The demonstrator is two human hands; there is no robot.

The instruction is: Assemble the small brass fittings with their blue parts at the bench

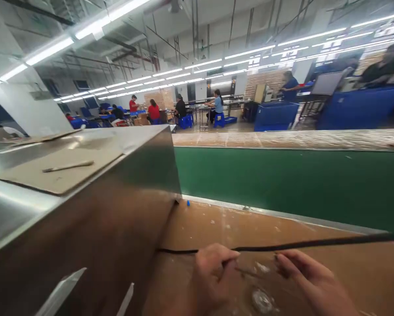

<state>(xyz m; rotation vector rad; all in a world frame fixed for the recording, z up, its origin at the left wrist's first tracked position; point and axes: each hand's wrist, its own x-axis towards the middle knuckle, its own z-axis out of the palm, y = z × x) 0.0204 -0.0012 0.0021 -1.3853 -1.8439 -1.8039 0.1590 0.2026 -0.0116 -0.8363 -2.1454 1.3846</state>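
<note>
Our left hand (213,276) and right hand (310,278) pinch a thin black cable (315,242) in closed fingers above the desk (216,226); it looks light and limp, best gripped close together.

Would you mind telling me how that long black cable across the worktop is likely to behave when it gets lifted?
The black cable is thin and very long, so it would probably sag and flop rather than hold shape. It looks light for its length. Pinched only near the left hand and right hand, its free run may drag across the brown worktop.
</note>
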